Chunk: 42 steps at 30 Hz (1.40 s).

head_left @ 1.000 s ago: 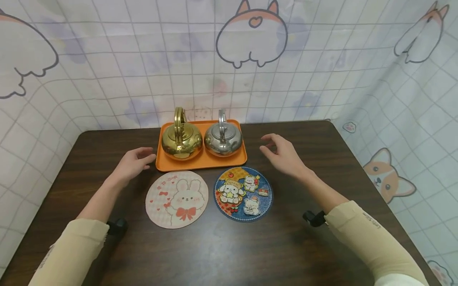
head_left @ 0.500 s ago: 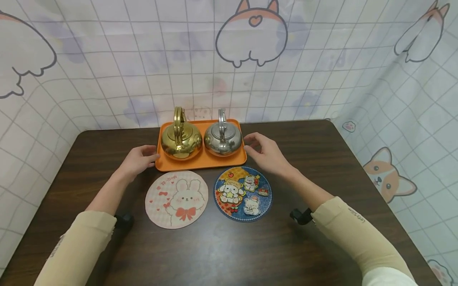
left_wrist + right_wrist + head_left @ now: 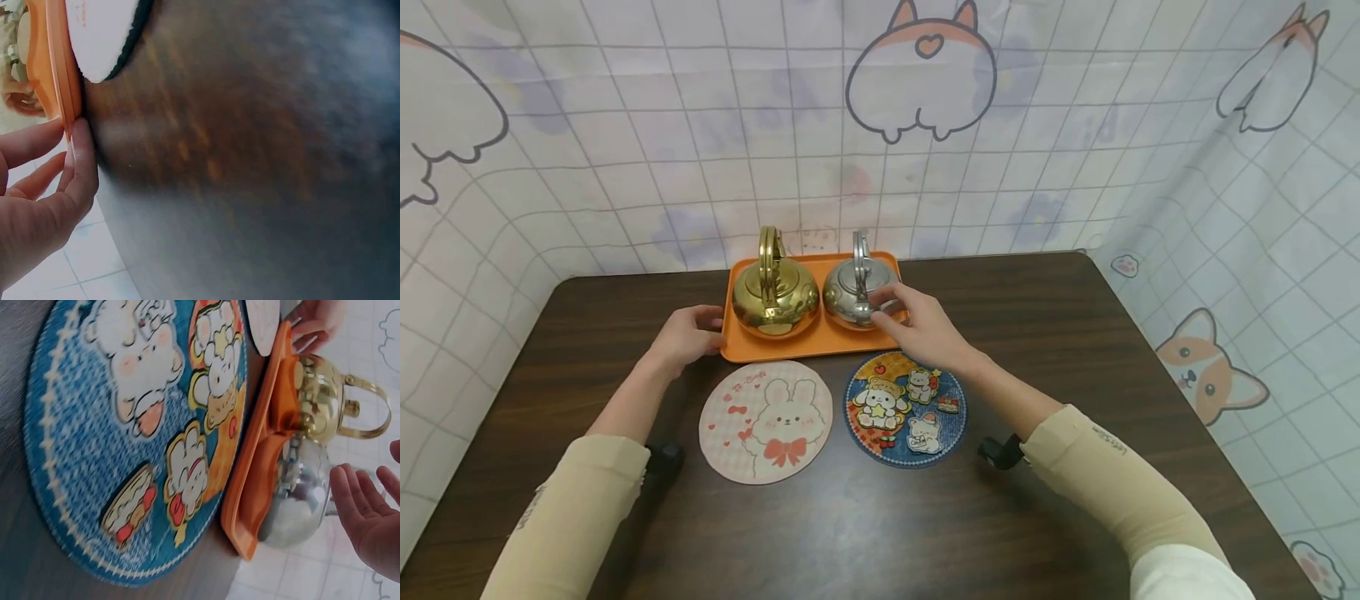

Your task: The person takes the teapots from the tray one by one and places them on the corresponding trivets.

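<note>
At the left end of the orange tray, my left hand pinches the rim. Close up in the left wrist view, the thumb and fingers meet over that edge. On the tray stand a gold kettle and, to its right, a silver kettle, both with upright arched handles. My right hand reaches in front of the silver kettle and covers part of its lower right side in the head view. Its fingers are spread and relaxed beside that kettle's body in the right wrist view, holding nothing.
In front of the tray lie two round mats on the dark wooden table: a pink one with a rabbit and a blue one with cartoon animals. A patterned white curtain hangs behind and at the sides.
My right hand has moved left, from beside the tray to in front of the silver kettle. My left hand has closed in on the tray's left rim. Tray and kettles stay put.
</note>
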### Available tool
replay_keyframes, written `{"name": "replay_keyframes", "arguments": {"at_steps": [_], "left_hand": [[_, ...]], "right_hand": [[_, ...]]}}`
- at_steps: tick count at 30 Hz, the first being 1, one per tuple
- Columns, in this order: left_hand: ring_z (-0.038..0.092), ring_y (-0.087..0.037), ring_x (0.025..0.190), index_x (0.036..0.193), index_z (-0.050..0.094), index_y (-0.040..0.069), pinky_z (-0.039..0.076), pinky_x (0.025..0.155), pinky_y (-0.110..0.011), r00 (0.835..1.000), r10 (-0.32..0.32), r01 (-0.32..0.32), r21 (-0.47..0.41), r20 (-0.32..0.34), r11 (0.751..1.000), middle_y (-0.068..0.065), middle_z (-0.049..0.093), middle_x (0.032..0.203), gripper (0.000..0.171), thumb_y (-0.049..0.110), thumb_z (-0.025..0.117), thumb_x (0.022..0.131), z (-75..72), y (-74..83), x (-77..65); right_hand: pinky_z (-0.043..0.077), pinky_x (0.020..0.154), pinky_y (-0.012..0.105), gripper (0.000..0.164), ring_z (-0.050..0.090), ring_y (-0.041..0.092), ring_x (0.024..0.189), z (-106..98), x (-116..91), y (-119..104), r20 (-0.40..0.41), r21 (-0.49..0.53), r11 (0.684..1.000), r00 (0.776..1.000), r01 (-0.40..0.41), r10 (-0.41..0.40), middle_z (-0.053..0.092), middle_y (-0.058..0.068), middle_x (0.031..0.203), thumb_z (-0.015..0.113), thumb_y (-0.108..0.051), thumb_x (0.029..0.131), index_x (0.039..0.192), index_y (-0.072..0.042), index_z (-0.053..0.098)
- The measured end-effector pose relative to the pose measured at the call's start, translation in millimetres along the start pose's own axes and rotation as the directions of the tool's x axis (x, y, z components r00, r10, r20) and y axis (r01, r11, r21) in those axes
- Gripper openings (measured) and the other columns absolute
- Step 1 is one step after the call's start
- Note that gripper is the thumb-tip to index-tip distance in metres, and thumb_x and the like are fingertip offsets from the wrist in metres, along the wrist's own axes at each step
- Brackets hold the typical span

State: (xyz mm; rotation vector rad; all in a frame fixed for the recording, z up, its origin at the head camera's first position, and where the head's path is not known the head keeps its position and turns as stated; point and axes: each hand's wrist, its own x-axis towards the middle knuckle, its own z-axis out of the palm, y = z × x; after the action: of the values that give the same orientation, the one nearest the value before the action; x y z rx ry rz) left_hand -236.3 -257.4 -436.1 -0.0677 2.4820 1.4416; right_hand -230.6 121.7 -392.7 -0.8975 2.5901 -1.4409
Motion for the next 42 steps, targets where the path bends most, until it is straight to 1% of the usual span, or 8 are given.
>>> {"name": "replay_keyframes", "arguments": {"at_steps": [6, 11, 18, 23, 29, 33, 35, 42], "left_hand": [[0.055, -0.045, 0.123, 0.154, 0.026, -0.015, 0.052, 0.099, -0.046, 0.999, -0.035, 0.035, -0.014, 0.025, 0.999, -0.036, 0.040, 0.146, 0.064, -0.008, 0.057, 0.098, -2.2, 1.0, 0.8], [0.058, -0.042, 0.119, 0.153, 0.030, -0.014, 0.054, 0.097, -0.044, 0.997, -0.071, 0.072, -0.013, 0.039, 0.997, -0.034, 0.041, 0.145, 0.062, -0.008, 0.058, 0.098, -5.5, 0.8, 3.1], [0.065, -0.029, 0.105, 0.153, 0.031, -0.013, 0.058, 0.091, -0.039, 0.994, -0.087, 0.091, -0.066, 0.066, 0.994, -0.033, 0.043, 0.142, 0.063, -0.008, 0.060, 0.097, -9.4, -2.2, 7.1], [0.065, -0.020, 0.096, 0.153, 0.030, -0.012, 0.060, 0.086, -0.034, 0.992, -0.083, 0.092, -0.096, 0.097, 0.991, -0.032, 0.043, 0.140, 0.063, -0.008, 0.060, 0.098, -13.8, -4.8, 10.2], [0.065, -0.017, 0.092, 0.154, 0.027, -0.010, 0.061, 0.084, -0.032, 0.986, -0.105, 0.122, -0.130, 0.130, 0.984, -0.030, 0.044, 0.138, 0.066, -0.007, 0.061, 0.098, -17.5, -5.1, 13.4], [0.065, -0.017, 0.093, 0.155, 0.027, -0.009, 0.061, 0.084, -0.033, 0.982, -0.128, 0.147, -0.135, 0.142, 0.980, -0.029, 0.044, 0.138, 0.067, -0.007, 0.062, 0.097, -18.1, -4.6, 14.3], [0.065, -0.017, 0.093, 0.154, 0.028, -0.009, 0.061, 0.084, -0.034, 0.981, -0.131, 0.151, -0.136, 0.145, 0.979, -0.028, 0.044, 0.138, 0.067, -0.007, 0.062, 0.097, -18.6, -4.0, 14.2], [0.065, -0.018, 0.094, 0.154, 0.028, -0.009, 0.061, 0.085, -0.034, 0.980, -0.122, 0.146, -0.147, 0.159, 0.978, -0.028, 0.045, 0.137, 0.067, -0.008, 0.061, 0.097, -20.7, -2.2, 16.1]], "right_hand": [[0.055, 0.091, 0.040, 0.033, 0.062, 0.025, 0.113, 8.6, 5.4, -1.9, 0.029, 0.005, 1.000, 0.999, 0.016, -0.016, 0.063, 0.014, 0.128, 0.059, -0.018, 0.106, 0.133, 0.000, 0.060], [0.055, 0.091, 0.037, 0.034, 0.062, 0.022, 0.111, 16.2, 9.7, -4.2, 0.048, 0.016, 1.000, 0.999, 0.014, -0.015, 0.063, 0.011, 0.129, 0.059, -0.019, 0.106, 0.135, 0.000, 0.059], [0.055, 0.093, 0.033, 0.034, 0.062, 0.018, 0.112, 27.7, 22.3, -10.9, 0.074, 0.045, 0.999, 0.997, 0.016, -0.020, 0.064, 0.009, 0.128, 0.059, -0.021, 0.106, 0.135, -0.003, 0.060], [0.055, 0.091, 0.031, 0.033, 0.063, 0.019, 0.112, 33.3, 33.4, -13.4, 0.097, 0.092, 0.996, 0.995, 0.018, -0.027, 0.064, 0.007, 0.125, 0.058, -0.017, 0.106, 0.134, 0.000, 0.059], [0.058, 0.086, 0.031, 0.036, 0.062, 0.021, 0.110, 41.5, 42.5, -12.1, 0.119, 0.163, 0.986, 0.992, 0.021, -0.041, 0.063, 0.014, 0.125, 0.058, -0.015, 0.106, 0.137, 0.003, 0.057], [0.055, 0.089, 0.033, 0.036, 0.062, 0.020, 0.107, 45.4, 49.0, -17.2, 0.126, 0.141, 0.989, 0.990, 0.047, -0.065, 0.063, 0.020, 0.125, 0.059, -0.015, 0.106, 0.136, 0.004, 0.058], [0.053, 0.091, 0.033, 0.036, 0.062, 0.019, 0.107, 46.8, 52.7, -20.6, 0.126, 0.125, 0.991, 0.990, 0.054, -0.070, 0.064, 0.019, 0.124, 0.060, -0.015, 0.105, 0.136, 0.003, 0.058], [0.053, 0.089, 0.028, 0.036, 0.061, 0.016, 0.109, 49.5, 63.4, -31.4, 0.130, 0.081, 0.996, 0.990, 0.035, -0.045, 0.064, 0.011, 0.127, 0.061, -0.018, 0.105, 0.136, -0.001, 0.059]]}}
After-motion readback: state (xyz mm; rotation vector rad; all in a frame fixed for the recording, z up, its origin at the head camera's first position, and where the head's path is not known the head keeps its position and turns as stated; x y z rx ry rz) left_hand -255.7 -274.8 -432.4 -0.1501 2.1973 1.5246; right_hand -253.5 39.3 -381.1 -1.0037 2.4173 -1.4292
